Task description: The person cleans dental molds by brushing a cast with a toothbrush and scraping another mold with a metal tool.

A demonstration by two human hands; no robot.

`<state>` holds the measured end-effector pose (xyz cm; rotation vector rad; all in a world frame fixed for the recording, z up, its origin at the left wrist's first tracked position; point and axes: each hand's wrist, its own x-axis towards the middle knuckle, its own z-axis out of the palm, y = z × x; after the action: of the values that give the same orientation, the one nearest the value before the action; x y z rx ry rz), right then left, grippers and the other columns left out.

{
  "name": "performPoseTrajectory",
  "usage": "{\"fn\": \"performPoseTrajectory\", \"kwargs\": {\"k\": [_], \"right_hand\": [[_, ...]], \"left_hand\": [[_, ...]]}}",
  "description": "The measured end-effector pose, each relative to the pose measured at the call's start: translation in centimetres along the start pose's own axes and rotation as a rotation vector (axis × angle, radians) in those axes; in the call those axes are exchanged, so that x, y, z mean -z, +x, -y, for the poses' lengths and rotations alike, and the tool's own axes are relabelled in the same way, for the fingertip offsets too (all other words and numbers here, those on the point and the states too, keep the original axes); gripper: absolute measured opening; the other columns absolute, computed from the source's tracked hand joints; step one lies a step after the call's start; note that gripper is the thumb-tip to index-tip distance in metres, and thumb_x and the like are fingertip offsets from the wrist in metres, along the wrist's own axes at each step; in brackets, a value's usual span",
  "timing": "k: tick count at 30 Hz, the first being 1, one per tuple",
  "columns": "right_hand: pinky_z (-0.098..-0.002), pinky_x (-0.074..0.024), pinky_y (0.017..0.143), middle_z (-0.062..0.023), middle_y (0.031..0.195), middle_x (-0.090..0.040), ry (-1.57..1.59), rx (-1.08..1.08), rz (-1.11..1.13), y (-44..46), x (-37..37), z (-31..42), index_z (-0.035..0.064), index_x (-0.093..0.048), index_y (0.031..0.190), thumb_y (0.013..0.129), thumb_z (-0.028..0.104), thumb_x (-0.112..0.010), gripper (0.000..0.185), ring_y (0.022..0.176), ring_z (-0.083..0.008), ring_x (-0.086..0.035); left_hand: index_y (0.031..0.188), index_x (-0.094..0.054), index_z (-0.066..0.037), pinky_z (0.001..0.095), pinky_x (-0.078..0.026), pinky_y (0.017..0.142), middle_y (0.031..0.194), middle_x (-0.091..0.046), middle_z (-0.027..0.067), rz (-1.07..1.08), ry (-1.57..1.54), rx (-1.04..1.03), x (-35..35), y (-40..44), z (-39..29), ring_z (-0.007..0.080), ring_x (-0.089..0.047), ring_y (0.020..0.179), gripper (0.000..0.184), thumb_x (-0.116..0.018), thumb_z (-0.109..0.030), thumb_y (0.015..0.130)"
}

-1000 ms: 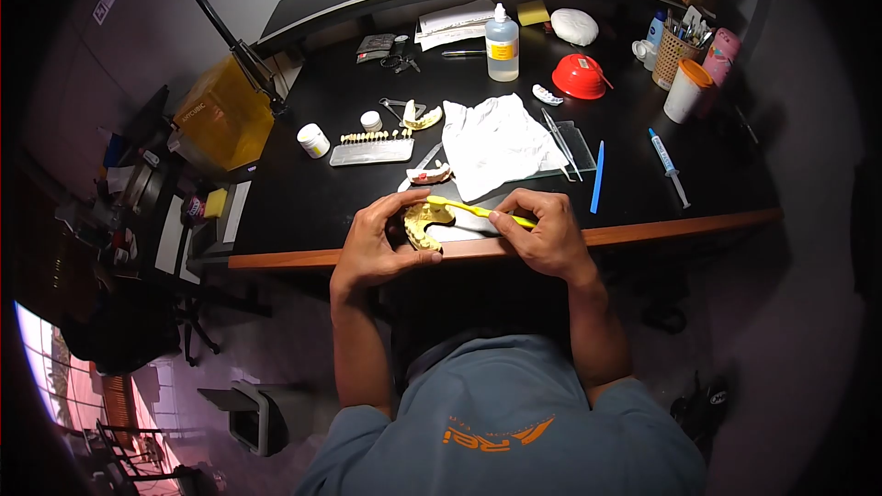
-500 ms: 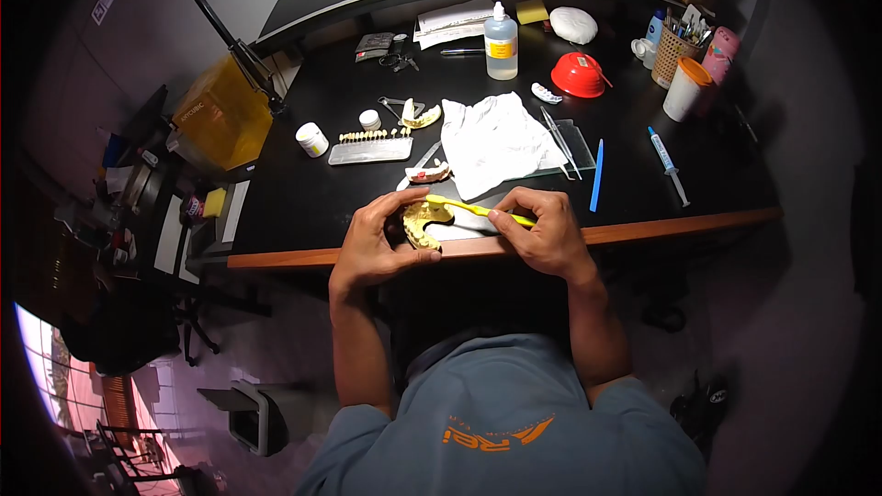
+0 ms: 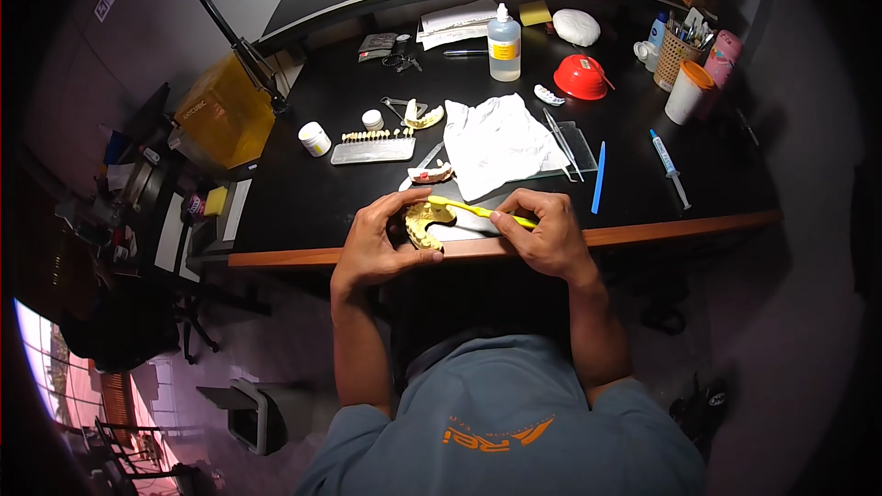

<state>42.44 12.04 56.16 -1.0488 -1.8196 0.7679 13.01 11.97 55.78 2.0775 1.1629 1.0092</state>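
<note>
White jar [image 3: 314, 139] on the black tabletop [image 3: 294, 202], at left. The left hand [image 3: 375, 237] grips a yellow dental cast [image 3: 418, 220] above the tabletop's front edge, thumb and fingers around its outer side. A yellow tool [image 3: 469, 208] extends to the cast's upper end; whether the tip touches is unclear. Its handle is clasped by the right hand [image 3: 542, 234]. Farther right lie a blue strip [image 3: 600, 179] and a syringe [image 3: 671, 170].

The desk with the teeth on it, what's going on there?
A person is working at a black desk. The left hand holds a yellowish teeth model between thumb and fingers. The right hand holds a yellow stick, its far end right by the model; I can't tell if they touch. A white cloth lies crumpled beyond the hands.
</note>
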Motion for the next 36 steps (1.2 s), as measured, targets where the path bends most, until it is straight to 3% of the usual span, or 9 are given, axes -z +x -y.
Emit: {"fn": "performPoseTrajectory", "kwargs": {"k": [36], "right_hand": [[-0.036,-0.0537,0.062,-0.016,0.074,-0.075,-0.003,0.006,-0.014,0.01,0.04,-0.05,-0.005,-0.078,0.093,0.099,0.019,-0.077,0.024,0.064,-0.0197,-0.073]], "left_hand": [[0.142,-0.071,-0.002,0.0358,-0.059,0.099,0.125,-0.078,0.0154,0.003,0.017,-0.007,-0.01,0.0,0.27,0.0241,-0.077,0.113,0.091,-0.107,-0.034,0.065]]}}
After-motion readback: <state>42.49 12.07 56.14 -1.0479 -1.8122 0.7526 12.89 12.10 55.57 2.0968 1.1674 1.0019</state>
